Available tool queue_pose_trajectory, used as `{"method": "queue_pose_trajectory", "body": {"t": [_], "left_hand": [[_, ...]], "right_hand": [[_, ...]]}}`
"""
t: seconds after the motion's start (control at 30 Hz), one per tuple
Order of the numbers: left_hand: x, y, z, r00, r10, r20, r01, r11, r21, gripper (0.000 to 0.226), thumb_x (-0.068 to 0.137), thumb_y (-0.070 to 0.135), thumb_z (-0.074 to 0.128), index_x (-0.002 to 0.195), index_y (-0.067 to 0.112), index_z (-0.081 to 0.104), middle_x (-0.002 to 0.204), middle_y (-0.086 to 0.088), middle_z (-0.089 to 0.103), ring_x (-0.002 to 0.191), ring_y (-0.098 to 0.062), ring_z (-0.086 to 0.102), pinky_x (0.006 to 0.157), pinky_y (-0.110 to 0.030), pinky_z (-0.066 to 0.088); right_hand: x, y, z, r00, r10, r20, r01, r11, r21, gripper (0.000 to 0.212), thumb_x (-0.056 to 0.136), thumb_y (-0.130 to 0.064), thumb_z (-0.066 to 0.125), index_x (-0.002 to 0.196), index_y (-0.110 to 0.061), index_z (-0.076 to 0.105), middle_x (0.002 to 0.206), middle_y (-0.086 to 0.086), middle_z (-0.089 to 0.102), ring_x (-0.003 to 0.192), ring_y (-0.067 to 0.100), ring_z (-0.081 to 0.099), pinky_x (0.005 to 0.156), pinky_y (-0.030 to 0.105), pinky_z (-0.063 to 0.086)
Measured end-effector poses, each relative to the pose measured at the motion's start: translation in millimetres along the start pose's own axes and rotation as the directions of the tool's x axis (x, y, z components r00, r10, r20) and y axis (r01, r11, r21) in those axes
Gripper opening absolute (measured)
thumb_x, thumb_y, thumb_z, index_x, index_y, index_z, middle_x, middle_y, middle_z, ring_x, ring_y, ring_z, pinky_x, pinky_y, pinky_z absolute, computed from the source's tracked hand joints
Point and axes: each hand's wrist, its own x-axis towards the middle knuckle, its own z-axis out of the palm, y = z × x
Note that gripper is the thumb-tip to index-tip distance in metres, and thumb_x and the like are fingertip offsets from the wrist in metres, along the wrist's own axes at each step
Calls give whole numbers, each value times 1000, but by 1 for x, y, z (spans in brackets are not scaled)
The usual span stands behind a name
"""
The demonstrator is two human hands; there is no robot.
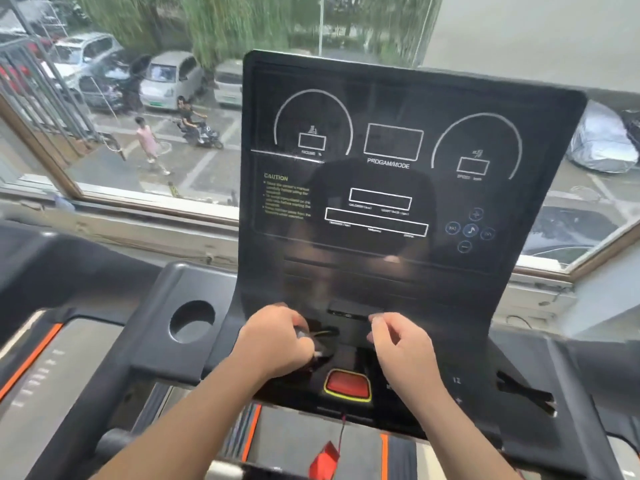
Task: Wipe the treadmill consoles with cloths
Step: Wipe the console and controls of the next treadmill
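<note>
The treadmill console (398,188) fills the centre of the frame, a tall black panel with dark, unlit readouts, standing in front of a window (121,116) that takes up the upper left. Its glossy face shows faint horizontal streaks across the lower part, so the wiping looks partly done at best; I judge most of the panel, the upper dials above all, is yet to be covered.

Both hands sit low in the frame at the base of the panel, just above the red stop button (347,384). The left hand (277,341) is curled closed around something dark and soft-looking, with a pale bit showing under the knuckles. This is probably a dark cloth (320,336), though against the black plastic the view is too murky to be sure. The right hand (403,344) is half-curled, its fingers (375,322) pinched together near a shallow slot; whether they grip an edge of the same cloth I cannot tell. No second cloth is visible.

As for containers, the round cup holder (192,321) at lower left of the console looks empty. A red safety clip (323,460) hangs by its cord at the bottom centre.
</note>
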Motion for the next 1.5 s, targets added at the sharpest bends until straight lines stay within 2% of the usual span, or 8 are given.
{"method": "queue_pose_trajectory", "body": {"t": [0.27, 0.47, 0.6, 0.83, 1.0, 1.13, 1.3, 1.5], "left_hand": [[-10, -78, 0, 951, -48, -304, 11, 992, -124, 41, 74, 35, 60, 113, 29, 70, 114, 5, 54, 103, -23, 51, 86, -41, 55], [4, -95, -22, 904, -184, -387, 42, 937, -348, 35, 84, 25, 70, 119, 23, 70, 111, -2, 56, 103, -28, 60, 90, -36, 46], [27, -70, -41, 856, -143, -497, -121, 879, -461, 42, 88, 15, 73, 128, 22, 62, 122, -1, 50, 105, -14, 53, 91, -34, 45], [49, -50, -27, 901, -164, -402, -68, 861, -503, 58, 89, 20, 77, 135, 30, 44, 135, 5, 28, 110, -28, 54, 99, -49, 54], [66, -32, -60, 769, -207, -605, -230, 794, -563, 49, 91, 13, 73, 135, 21, 54, 132, -1, 37, 116, -17, 49, 104, -33, 40], [90, 2, -71, 685, -150, -713, -225, 887, -403, 57, 81, 11, 79, 133, 15, 53, 132, -15, 39, 117, -37, 50, 105, -46, 46], [84, 71, -22, 795, 102, -598, -304, 920, -246, 61, 78, 17, 83, 132, 20, 56, 135, -8, 31, 119, -39, 43, 101, -47, 48], [72, 63, -42, 878, 221, -425, -434, 741, -512, 53, 88, 21, 75, 137, 34, 58, 136, 15, 44, 123, -6, 54, 102, -28, 50]], "right_hand": [[-5, -54, 76, 976, -6, 216, 22, 997, -70, 21, 103, -33, 54, 95, -30, 73, 86, -14, 73, 87, 0, 66, 78, 17, 50], [-6, -52, 64, 997, 80, 24, -79, 996, -48, 20, 104, -31, 56, 94, -26, 73, 85, -9, 75, 85, 8, 69, 76, 22, 55], [2, -60, 58, 992, 95, -80, -92, 995, 41, 23, 103, -24, 57, 87, -29, 72, 85, -8, 75, 87, 5, 68, 75, 11, 49], [26, -77, 41, 988, 106, -115, -91, 987, 132, 24, 102, -24, 58, 84, -26, 74, 82, -6, 76, 81, 10, 71, 77, 23, 55], [41, -88, 20, 988, 74, -133, -55, 989, 141, 20, 101, -27, 58, 89, -29, 74, 85, -4, 76, 83, 11, 71, 80, 26, 56], [50, -84, -3, 960, 108, -259, -70, 986, 151, 20, 101, -24, 56, 94, -30, 73, 87, -6, 74, 87, 10, 68, 72, 17, 49], [59, -82, -3, 957, 37, -288, 7, 988, 153, 16, 99, -20, 62, 98, -33, 71, 96, -13, 74, 93, 0, 67, 77, 11, 45], [61, -84, 26, 903, -311, -297, 277, 949, -151, 35, 97, -31, 48, 122, -16, 67, 120, -10, 52, 113, 8, 54, 101, 22, 44]]}}
